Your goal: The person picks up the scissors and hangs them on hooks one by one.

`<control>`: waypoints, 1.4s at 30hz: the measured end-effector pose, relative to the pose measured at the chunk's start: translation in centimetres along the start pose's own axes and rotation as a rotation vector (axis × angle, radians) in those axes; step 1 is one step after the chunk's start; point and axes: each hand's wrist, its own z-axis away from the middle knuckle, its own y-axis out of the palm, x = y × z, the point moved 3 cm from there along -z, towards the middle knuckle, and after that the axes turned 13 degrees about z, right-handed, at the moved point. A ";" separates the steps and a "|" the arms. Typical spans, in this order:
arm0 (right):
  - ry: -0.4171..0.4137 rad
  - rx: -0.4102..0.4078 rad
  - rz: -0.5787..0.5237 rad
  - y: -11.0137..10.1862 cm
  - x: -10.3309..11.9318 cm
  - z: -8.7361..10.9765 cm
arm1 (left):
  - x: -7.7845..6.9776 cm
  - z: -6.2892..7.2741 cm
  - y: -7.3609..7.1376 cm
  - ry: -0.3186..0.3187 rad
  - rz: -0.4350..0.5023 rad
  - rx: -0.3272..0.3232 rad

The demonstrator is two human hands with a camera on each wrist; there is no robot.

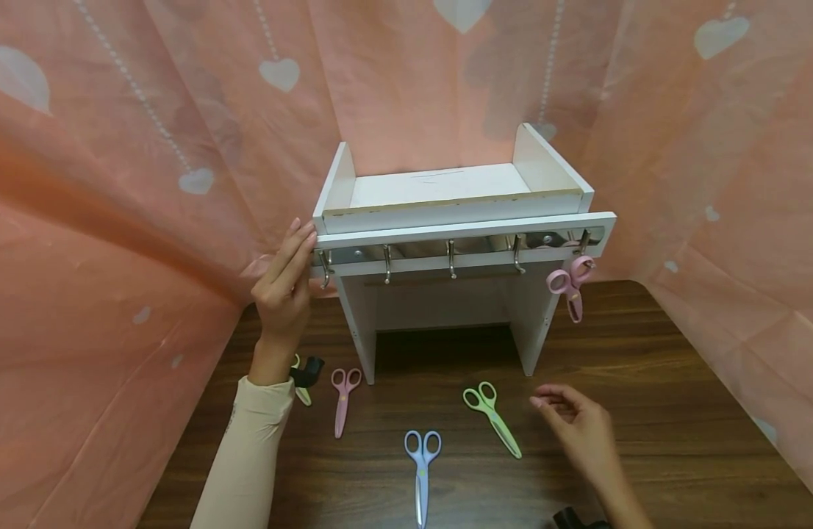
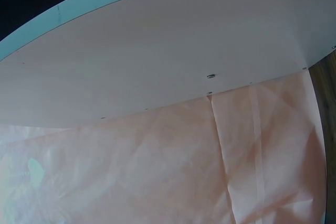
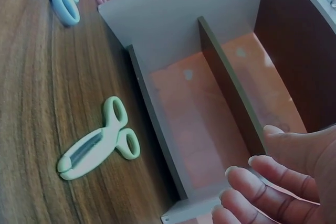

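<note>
My left hand [image 1: 284,286] rests its straight fingers on the left end of a white hook rail [image 1: 406,236] fixed to the front of a white shelf unit [image 1: 360,323]. Pink scissors [image 1: 573,286] hang by a handle loop from the rightmost hook. Over the table at the lower right, my right hand [image 1: 578,430] has loosely bent fingers and holds nothing. Left of it lie green scissors [image 1: 491,419], seen also in the right wrist view [image 3: 100,140]. Blue scissors [image 1: 422,470] lie at the front middle, and another pink pair [image 1: 343,400] lies by the unit's left foot.
Yellow-green scissors [image 1: 303,393] lie partly hidden behind my left wrist. The other metal hooks [image 1: 451,257] hold nothing. Peach cloth with white hearts [image 1: 406,88] hangs around the back and sides of the brown wooden table [image 1: 611,345].
</note>
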 end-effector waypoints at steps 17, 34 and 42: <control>-0.017 0.012 0.036 1.2 0.2 0.5 | 0.2 0.2 0.0 0.000 -0.001 -0.005; -0.084 -0.029 0.088 2.3 0.5 1.7 | 0.1 0.2 0.0 -0.001 -0.021 -0.006; -0.163 -0.042 0.125 3.1 1.0 1.7 | 0.1 0.2 0.0 -0.003 0.001 -0.015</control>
